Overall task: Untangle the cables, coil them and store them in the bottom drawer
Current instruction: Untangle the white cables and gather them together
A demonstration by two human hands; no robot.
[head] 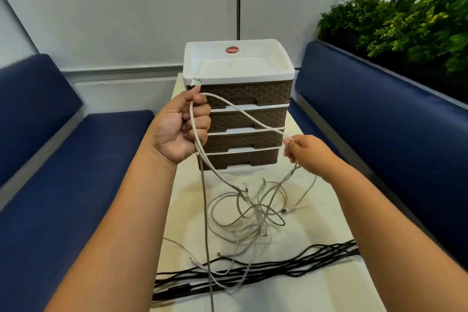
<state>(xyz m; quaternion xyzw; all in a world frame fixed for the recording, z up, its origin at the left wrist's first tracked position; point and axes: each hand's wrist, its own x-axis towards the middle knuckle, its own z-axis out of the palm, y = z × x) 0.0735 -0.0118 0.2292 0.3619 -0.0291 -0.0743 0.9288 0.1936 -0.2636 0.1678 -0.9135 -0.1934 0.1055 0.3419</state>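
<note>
cables (255, 213) tangled on cream table (316, 210) between blue benches (76, 159).

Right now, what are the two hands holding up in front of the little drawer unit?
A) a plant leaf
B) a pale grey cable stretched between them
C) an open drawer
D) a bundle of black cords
B: the left hand grips one end of the pale grey cable and the right hand pinches it further along; the black cords lie on the table, and the drawer unit is closed.

Bright even light; wide-angle edge bending; plants (410, 15) perhaps motion-blurred.
</note>
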